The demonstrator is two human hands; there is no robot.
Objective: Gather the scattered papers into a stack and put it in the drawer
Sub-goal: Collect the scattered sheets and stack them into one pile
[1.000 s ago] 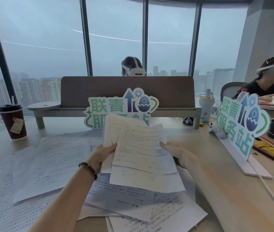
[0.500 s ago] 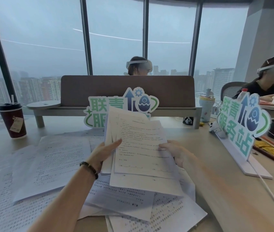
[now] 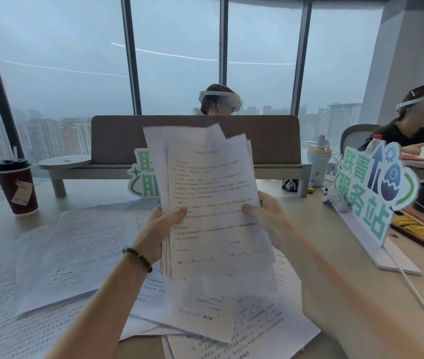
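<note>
I hold a loose bundle of printed white papers point(image 3: 211, 198) upright above the desk. My left hand point(image 3: 159, 231), with a bead bracelet on the wrist, grips the bundle's left edge, thumb on the front sheet. My right hand point(image 3: 268, 218) grips the right edge the same way. The sheets in the bundle are uneven at the top. More printed sheets point(image 3: 76, 255) lie scattered flat on the desk to the left, and others point(image 3: 231, 330) lie below the bundle. No drawer is in view.
A dark red takeaway cup point(image 3: 16, 187) stands at the far left. A brown desk divider point(image 3: 195, 141) on a riser spans the back. A green sign point(image 3: 371, 193) stands at the right, with a white cable point(image 3: 418, 299) beside it. Two people sit beyond.
Both hands have raised the bundle off the desk and tipped it upright, and the sheets are drawn closer together. The bundle now hides most of the middle green sign.
</note>
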